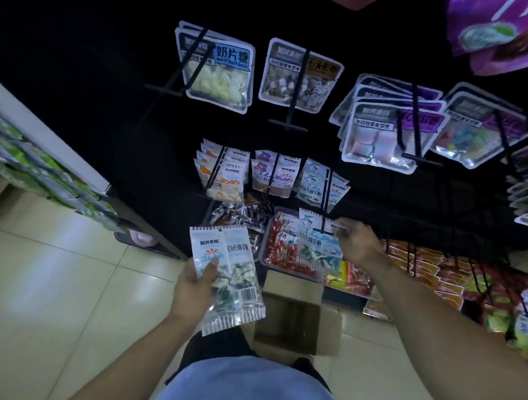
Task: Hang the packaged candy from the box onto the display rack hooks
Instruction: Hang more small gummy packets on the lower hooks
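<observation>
The left hand [193,288] grips a stack of white-and-blue candy packets [225,274] low in front of the body, thumb curled over the front and the rest of the fingers hidden behind it. The right hand [357,242] reaches to the black display rack [442,192] and pinches the top edge of a single blue candy packet [317,243] right at the tip of a hook [327,197], below a row of matching packets already hanging. The open cardboard box [293,313] sits on the tiled floor [50,279] between the arms, just before the rack.
</observation>
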